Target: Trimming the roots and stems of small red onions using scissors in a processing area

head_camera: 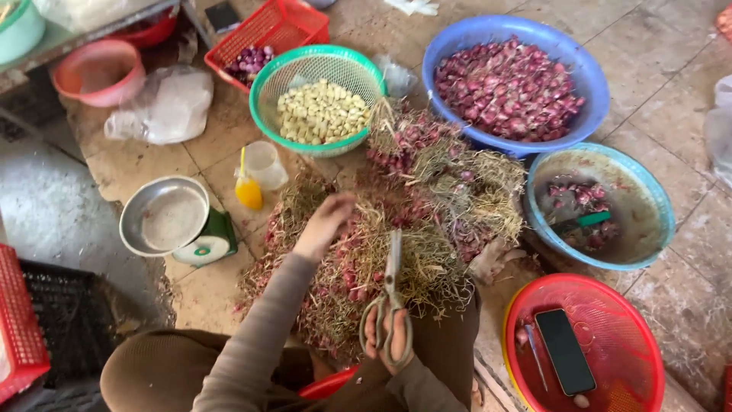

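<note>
The right hand (386, 336) grips a pair of scissors (390, 299), blades pointing up over the pile of uncut shallots (396, 221). The left hand (326, 225) reaches into this pile, fingers closed on some stalks. Behind the pile stands a green basket (319, 99) of peeled garlic.

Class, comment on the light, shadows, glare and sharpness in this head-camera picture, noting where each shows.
Head view: soft, even daylight with faint shadows only. Mild glare on the metal scale pan and the dark phone in the red basket. The left hand reaching into the shallot pile looks slightly smeared; the right hand and scissors are fairly sharp. Edges bend a little.
</note>
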